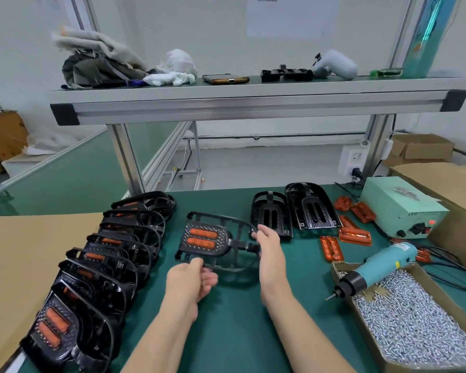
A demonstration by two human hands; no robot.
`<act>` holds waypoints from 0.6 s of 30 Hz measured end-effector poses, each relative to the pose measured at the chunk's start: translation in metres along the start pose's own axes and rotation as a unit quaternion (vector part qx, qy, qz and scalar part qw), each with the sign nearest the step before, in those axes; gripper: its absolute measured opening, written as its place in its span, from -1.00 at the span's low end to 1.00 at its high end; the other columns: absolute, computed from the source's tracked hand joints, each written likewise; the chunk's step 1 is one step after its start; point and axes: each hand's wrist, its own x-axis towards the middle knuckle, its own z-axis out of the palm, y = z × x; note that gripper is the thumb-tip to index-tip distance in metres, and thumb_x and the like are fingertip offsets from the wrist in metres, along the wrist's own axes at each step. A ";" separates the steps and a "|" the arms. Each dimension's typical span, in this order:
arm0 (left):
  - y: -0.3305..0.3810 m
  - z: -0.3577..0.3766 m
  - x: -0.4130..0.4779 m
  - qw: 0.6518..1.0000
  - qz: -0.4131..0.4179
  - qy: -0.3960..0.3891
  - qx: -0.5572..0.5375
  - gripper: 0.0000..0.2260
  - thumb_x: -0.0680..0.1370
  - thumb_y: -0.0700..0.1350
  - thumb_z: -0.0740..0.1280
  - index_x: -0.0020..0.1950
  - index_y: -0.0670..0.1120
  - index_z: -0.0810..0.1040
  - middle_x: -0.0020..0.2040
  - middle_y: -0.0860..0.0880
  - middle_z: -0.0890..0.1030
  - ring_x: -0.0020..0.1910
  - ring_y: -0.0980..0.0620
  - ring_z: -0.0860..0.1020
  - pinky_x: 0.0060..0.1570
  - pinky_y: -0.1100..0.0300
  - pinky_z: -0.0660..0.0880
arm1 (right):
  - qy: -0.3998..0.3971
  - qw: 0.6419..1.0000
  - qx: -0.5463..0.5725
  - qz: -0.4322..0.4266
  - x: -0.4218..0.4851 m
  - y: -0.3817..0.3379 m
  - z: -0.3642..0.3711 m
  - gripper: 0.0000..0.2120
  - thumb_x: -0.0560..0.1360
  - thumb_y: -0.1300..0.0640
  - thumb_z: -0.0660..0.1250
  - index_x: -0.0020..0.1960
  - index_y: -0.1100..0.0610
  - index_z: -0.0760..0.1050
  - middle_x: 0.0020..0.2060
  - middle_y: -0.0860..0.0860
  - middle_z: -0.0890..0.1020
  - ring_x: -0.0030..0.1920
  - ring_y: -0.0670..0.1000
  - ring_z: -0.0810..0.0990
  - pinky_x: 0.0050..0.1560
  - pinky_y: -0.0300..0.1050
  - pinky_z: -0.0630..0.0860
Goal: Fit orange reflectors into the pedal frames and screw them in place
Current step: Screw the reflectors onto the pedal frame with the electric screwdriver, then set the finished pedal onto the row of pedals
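Closest to me, at 6 o'clock, the left hand [191,281] pinches the near edge of the held pedal frame [224,239], thumb on top and fingers curled loosely beneath. At 4 o'clock the screw box [336,269] lies heaped with silver screws [414,324], and the teal screwdriver [379,267] rests across its far corner, untouched.

Just past the left hand, the right hand [269,249] grips the frame's right end, fingers wrapped round the curved bar. Between the two hands the frame hangs tilted above the green mat [240,319], near the centre of the bench. Its orange reflector [202,234] already shows through both slots. I cannot tell whether its screws are in.

I judge this piece is at the check-and-pass stage. If it is fastened, the next move is to carry it to 9 o'clock and stand it against the finished row [97,267] without toppling the others.

Further out at 2 o'clock lie the loose reflectors [355,234], and at 1 o'clock the empty frames [272,216] wait.
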 end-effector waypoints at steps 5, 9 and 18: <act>0.031 0.022 0.048 0.999 -0.021 0.017 -0.031 -0.79 0.61 -0.20 0.22 -0.18 -0.26 0.50 -0.55 -0.06 0.57 -0.63 0.13 0.48 -0.68 0.39 0.32 | 0.043 0.985 -0.147 -0.084 -0.005 0.026 0.002 -0.83 0.63 0.18 0.23 0.19 0.05 0.51 0.04 -0.10 0.57 0.10 -0.05 0.54 0.14 -0.17 0.40; 0.052 0.044 0.085 0.999 -0.026 0.018 -0.040 -0.82 0.60 -0.21 0.22 -0.13 -0.26 0.51 -0.49 -0.09 0.56 -0.67 0.12 0.44 -0.69 0.40 0.30 | 0.015 0.968 -0.222 -0.117 -0.005 0.028 0.005 -0.76 0.57 0.28 0.25 0.20 0.09 0.48 -0.01 -0.12 0.52 -0.07 -0.15 0.53 0.11 -0.13 0.47; 0.066 0.062 0.152 0.996 -0.051 0.042 -0.053 -0.81 0.64 -0.18 0.21 0.04 -0.29 0.51 -0.27 -0.18 0.61 -0.68 0.07 0.50 -0.71 0.40 0.29 | -0.022 0.960 -0.252 -0.123 -0.005 0.031 0.007 -0.74 0.54 0.29 0.26 0.15 0.00 0.48 -0.04 -0.14 0.54 -0.12 -0.14 0.52 0.07 -0.16 0.50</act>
